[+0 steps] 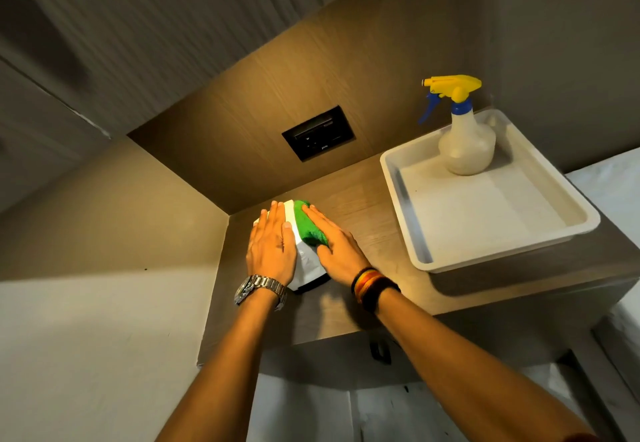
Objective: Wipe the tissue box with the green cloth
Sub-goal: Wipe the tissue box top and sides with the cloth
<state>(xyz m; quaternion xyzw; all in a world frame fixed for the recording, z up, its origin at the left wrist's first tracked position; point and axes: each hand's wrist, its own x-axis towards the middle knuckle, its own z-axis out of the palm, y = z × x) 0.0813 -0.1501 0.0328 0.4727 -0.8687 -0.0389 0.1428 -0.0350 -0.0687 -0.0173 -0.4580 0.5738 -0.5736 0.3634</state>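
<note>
The white tissue box (306, 263) stands on the wooden shelf (374, 234) near the left wall. My left hand (272, 244) lies flat along the box's left side, fingers together, steadying it. My right hand (337, 249) presses the folded green cloth (308, 225) against the box's upper right side. Both hands cover most of the box; only a white strip between them and a dark base edge show.
A white plastic tray (415, 237) sits on the right part of the shelf, holding a spray bottle (465, 144) with a yellow and blue trigger. A black socket panel (318, 133) is set in the wooden back wall. A beige wall closes the left side.
</note>
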